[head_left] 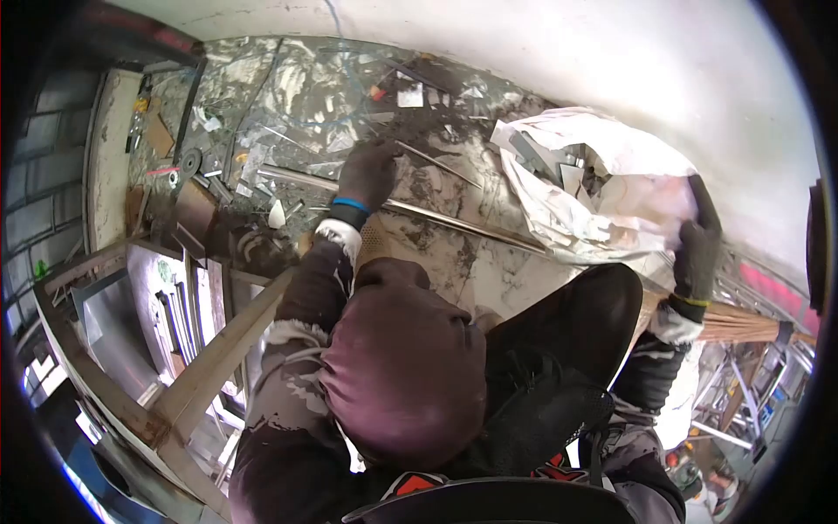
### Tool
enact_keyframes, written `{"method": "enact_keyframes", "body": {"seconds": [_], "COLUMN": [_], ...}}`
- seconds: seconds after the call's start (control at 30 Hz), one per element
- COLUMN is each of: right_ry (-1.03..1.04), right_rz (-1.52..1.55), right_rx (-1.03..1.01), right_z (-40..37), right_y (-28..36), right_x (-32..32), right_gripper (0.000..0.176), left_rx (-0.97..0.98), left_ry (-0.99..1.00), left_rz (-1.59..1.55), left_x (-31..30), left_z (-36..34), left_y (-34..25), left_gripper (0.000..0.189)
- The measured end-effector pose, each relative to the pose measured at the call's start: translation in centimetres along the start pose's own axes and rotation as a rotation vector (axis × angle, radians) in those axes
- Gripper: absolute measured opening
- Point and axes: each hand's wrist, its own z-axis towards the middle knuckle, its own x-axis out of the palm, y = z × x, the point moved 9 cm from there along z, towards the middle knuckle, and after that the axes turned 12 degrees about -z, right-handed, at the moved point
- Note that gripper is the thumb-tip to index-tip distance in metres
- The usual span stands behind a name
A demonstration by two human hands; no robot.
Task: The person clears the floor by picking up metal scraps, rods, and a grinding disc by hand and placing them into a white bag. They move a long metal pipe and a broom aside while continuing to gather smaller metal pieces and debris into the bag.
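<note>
My left hand (367, 175), in a dark glove with a blue band at the wrist, is low over the littered floor with its fingers closed. A thin metal rod (439, 165) runs from its fingertips toward the sack. Beneath that wrist a long shiny metal tube (471, 227) lies across the floor. My right hand (698, 249), also gloved, grips the right edge of a white sack (602, 231), one finger stretched along the rim. The sack's mouth gapes toward the left, showing grey offcuts (537, 155) and other scraps inside.
Scraps, shards and dust cover the floor (305, 83). A grinding disc (190, 161) lies at the left. A wooden frame (218, 358) with metal profiles stands at lower left. A pale wall (698, 79) rises behind the sack. Metal tubing (742, 393) is at lower right.
</note>
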Motion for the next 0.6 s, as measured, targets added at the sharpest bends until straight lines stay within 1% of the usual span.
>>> {"method": "enact_keyframes", "body": {"seconds": [0.03, 0.1, 0.13, 0.17, 0.23, 0.27, 0.3, 0.33, 0.37, 0.43, 0.47, 0.53, 0.57, 0.6], "right_ry": [-0.01, 0.001, 0.024, 0.046, 0.078, 0.072, 0.067, 0.163, 0.196, 0.204, 0.207, 0.21, 0.198, 0.185], "right_rz": [-0.067, -0.05, -0.079, -0.107, -0.106, -0.131, -0.156, -0.017, -0.074, -0.05, -0.078, -0.132, -0.176, -0.22], "right_rx": [-0.029, 0.009, -0.008, -0.026, -0.133, -0.195, -0.254, -0.127, -0.169, -0.115, -0.162, -0.255, -0.261, -0.266], "right_z": [0.3, 0.9, 1.3, 1.5, 1.9, 1.9, 1.4, 0.3, -0.2, -1.4, -1.7, -2.2, -2.2, -2.2], "right_y": [-0.3, -0.9, -1.2, -1.8, -2.0, -1.9, -1.0, -1.2, -1.0, -0.8, -0.6, -0.3, -0.4, -0.5], "right_x": [0.0, 1.0, 1.3, 1.7, 2.2, 2.5, 2.9, 3.8, 4.6, 5.9, 6.2, 6.9, 6.8, 6.8], "right_gripper": [0.075, 0.073, 0.073, 0.073, 0.073, 0.074, 0.075, 0.076, 0.078, 0.08, 0.081, 0.083, 0.075, 0.072], "left_rx": [0.007, 0.397, 0.363, 0.37, 0.41, 0.412, 0.389, 0.362, 0.36, 0.357, 0.355, 0.395, 0.404, 0.309], "left_ry": [0.011, 0.148, 0.255, 0.251, 0.378, 0.367, 0.409, 0.454, 0.451, 0.528, 0.52, 0.613, 0.603, 0.562], "left_rz": [-0.008, 0.197, 0.335, 0.329, 0.566, 0.568, 0.619, 0.67, 0.675, 0.61, 0.618, 0.823, 0.828, 0.815], "left_x": [1.3, 4.5, 6.7, 8.5, 14.2, 15.5, 16.7, 17.7, 17.7, 17.8, 17.8, 19.1, 19.5, 19.0], "left_z": [0.6, 1.5, 1.8, 1.9, 1.7, 1.7, 1.4, 1.0, 1.0, 0.5, 0.5, 0.2, 0.0, 0.3], "left_y": [-0.3, -5.3, -6.1, -6.4, -4.3, -3.7, -2.9, -2.1, -2.4, -2.8, -2.7, -2.2, -2.0, -1.1], "left_gripper": [0.017, 0.017, 0.016, 0.016, 0.014, 0.014, 0.014, 0.015, 0.015, 0.017, 0.017, 0.016, 0.016, 0.016]}}
